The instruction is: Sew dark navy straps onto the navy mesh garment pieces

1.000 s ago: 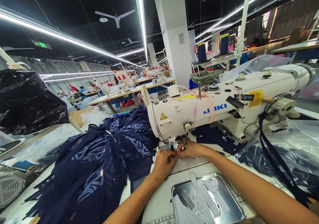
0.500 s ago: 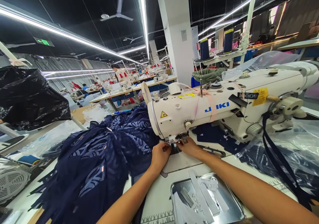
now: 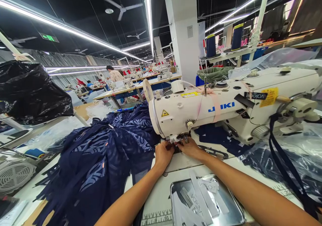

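Under the head of a white sewing machine (image 3: 191, 110), both of my hands meet close to the needle. My left hand (image 3: 163, 155) is closed, thumb and fingertips pinched together just left of the presser foot. From the other side my right hand (image 3: 189, 149) reaches in with bent, closed fingers, partly behind the tension spring. What the fingertips pinch is small and dark, and I cannot make it out. A big heap of navy patterned fabric (image 3: 110, 152) lies left of my left hand. More navy fabric (image 3: 218, 137) sits behind the machine's arm.
A metal tray (image 3: 173, 194) with white printed labels (image 3: 201, 199) is on the table between my forearms. A navy strap (image 3: 279, 152) hangs at right by clear plastic bags (image 3: 302, 142). A black plastic bag (image 3: 32, 92) hangs at left. Thread cones (image 3: 236, 38) stand behind. Another person (image 3: 115, 74) is far off.
My fingertips have drawn closer together near the needle, closing the gap between the hands. The view has shifted slightly. The fabric heap, tray and labels look the same.
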The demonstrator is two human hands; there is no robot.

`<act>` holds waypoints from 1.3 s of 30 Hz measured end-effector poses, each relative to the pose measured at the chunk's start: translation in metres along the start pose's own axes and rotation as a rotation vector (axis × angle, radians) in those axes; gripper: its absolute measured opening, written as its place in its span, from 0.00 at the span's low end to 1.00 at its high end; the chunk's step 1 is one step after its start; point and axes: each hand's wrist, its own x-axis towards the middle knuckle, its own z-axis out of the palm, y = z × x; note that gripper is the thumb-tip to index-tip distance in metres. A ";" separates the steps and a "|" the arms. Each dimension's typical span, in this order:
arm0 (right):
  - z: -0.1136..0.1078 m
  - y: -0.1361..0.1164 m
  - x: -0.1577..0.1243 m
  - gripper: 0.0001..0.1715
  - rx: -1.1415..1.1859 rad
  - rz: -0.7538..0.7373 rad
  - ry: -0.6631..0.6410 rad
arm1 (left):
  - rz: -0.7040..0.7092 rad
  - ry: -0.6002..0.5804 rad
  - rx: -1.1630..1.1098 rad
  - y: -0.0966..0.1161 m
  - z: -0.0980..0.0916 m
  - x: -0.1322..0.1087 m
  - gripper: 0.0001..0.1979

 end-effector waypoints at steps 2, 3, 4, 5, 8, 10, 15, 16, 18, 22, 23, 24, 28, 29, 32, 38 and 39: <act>0.001 0.000 0.001 0.14 0.012 0.012 -0.002 | 0.003 0.006 0.005 0.000 0.001 -0.001 0.07; 0.002 0.000 0.001 0.14 0.021 0.019 -0.001 | 0.004 0.009 0.008 0.000 0.001 -0.001 0.07; 0.003 0.001 0.002 0.14 0.029 0.027 0.000 | 0.005 0.012 0.012 0.000 0.001 -0.001 0.07; 0.004 0.001 0.002 0.14 0.035 0.035 0.003 | 0.007 0.014 0.015 0.000 0.001 -0.001 0.07; 0.006 0.003 0.004 0.13 0.053 0.057 0.017 | 0.010 0.013 0.026 0.000 0.002 -0.001 0.07; 0.007 0.004 0.004 0.13 0.066 0.064 0.026 | 0.011 0.010 0.033 0.000 0.002 -0.001 0.07; 0.006 0.005 0.004 0.11 0.107 0.060 0.046 | 0.004 0.006 0.048 0.001 0.001 -0.002 0.07; 0.006 0.005 0.004 0.11 0.118 0.055 0.053 | 0.001 0.005 0.050 0.002 0.000 -0.002 0.07; 0.005 0.006 0.004 0.11 0.141 0.048 0.069 | -0.007 0.005 0.053 0.003 0.000 -0.003 0.07; 0.006 0.007 0.005 0.11 0.190 0.051 0.102 | -0.024 0.003 0.054 0.004 -0.001 -0.004 0.06; 0.006 0.008 0.005 0.11 0.204 0.051 0.108 | -0.027 0.002 0.054 0.004 -0.001 -0.004 0.06; 0.007 0.009 0.006 0.12 0.217 0.049 0.112 | -0.029 0.001 0.053 0.004 -0.001 -0.004 0.07; 0.007 0.011 0.006 0.12 0.260 0.036 0.127 | -0.028 -0.007 0.047 0.004 0.000 -0.003 0.07; 0.007 0.012 0.006 0.12 0.266 0.035 0.130 | -0.028 -0.008 0.044 0.003 0.000 -0.003 0.07; 0.009 0.014 0.006 0.12 0.274 0.041 0.144 | -0.034 -0.007 0.036 0.002 0.001 -0.003 0.07; 0.013 0.015 0.008 0.11 0.258 0.064 0.159 | -0.028 0.001 0.014 0.000 0.003 -0.002 0.07; 0.013 0.015 0.007 0.11 0.252 0.065 0.158 | -0.025 0.003 0.011 0.000 0.003 -0.002 0.07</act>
